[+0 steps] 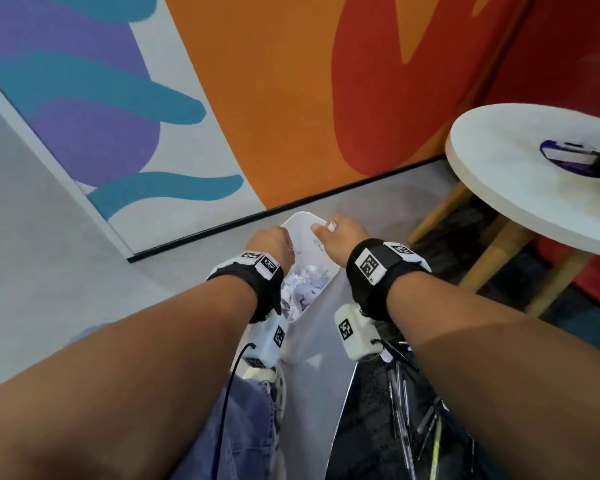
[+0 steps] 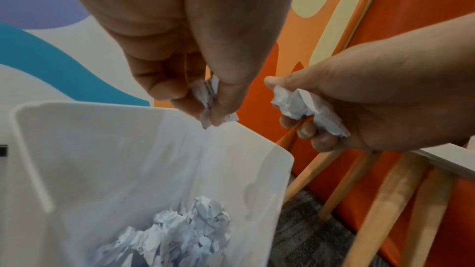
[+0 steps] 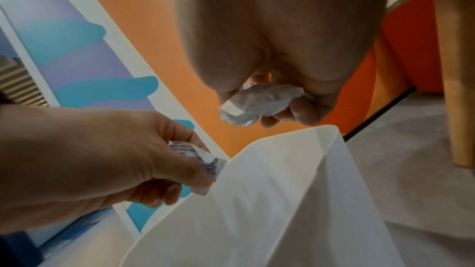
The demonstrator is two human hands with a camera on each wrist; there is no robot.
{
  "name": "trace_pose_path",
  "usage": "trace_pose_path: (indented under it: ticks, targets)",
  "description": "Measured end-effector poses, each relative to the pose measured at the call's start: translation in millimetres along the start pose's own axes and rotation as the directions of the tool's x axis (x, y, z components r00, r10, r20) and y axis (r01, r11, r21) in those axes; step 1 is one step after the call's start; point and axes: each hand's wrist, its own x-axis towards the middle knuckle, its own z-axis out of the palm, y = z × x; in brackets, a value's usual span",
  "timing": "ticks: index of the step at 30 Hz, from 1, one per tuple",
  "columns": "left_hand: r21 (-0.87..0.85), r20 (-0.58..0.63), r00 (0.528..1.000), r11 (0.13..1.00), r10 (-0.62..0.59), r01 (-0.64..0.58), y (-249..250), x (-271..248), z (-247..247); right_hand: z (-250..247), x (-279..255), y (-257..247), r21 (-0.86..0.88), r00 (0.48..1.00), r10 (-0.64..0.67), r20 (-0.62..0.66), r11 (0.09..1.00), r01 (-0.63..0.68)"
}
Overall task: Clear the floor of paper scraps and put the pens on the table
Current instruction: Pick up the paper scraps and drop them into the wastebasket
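Left to right. Wall mural [image 1: 84, 98] at far left, painted in purple, teal and orange; grey floor [image 1: 32, 271] below it.

Left hand [image 1: 269, 242]: one. Fingers curled down, thumb and fingertips pinching one small printed paper scrap [image 2: 208, 98]. The hand sits above the left edge of the bin, palm down, forearm reaching forward from the lower left. A black wrist strap with square markers is on the wrist.

Bin [image 1: 303, 220]: one, white plastic, standing on the floor between the two forearms and close to the wall. Inside it lies a heap of crumpled paper [image 1: 305, 285]; the separate pieces cannot be counted.

Right hand [image 1: 343, 233]: one. Fingers curled around one larger crumpled paper ball [image 2: 306, 107], held against the palm. The hand is above the far right rim of the bin, apart from the left hand. One ring shows on a finger. Same kind of strap on the wrist.

Pens [image 1: 406, 403]: several lying on dark carpet [image 1: 368, 410] at lower right, just beside the right forearm. At least five dark ones and one yellow; the arm hides part of the group, so no exact count.

Table [image 1: 499, 161]: one, round, white top on wooden legs, at far right, well apart from the pens. One purple item [image 1: 565, 155] lies on it, too blurred to identify.
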Motion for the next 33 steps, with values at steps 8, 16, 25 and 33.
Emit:
trace_pose_path:
  ticks: [8, 16, 25, 33]
  targets:
    - [0.024, 0.149, 0.988, 0.999, -0.038, 0.035, -11, 9, 14, -1, -2, 8, 0.113, 0.995, 0.076, 0.069, 0.990, -0.083]
    - [0.072, 0.119, 0.993, 0.997, 0.007, -0.016, 11, 1, 9, -12, -4, 11, 0.484, 0.984, 0.148, 0.103, 0.857, -0.179]
    - [0.123, 0.063, 0.998, 0.992, -0.023, 0.015, 11, -6, 9, -6, 1, 9, 0.615, 0.953, 0.212, 0.217, 0.728, -0.302]
    - [0.039, 0.034, 0.975, 0.975, 0.219, -0.220, 70, -13, 34, -38, -6, 78, 0.420, 0.986, 0.138, -0.093, 0.904, -0.087]
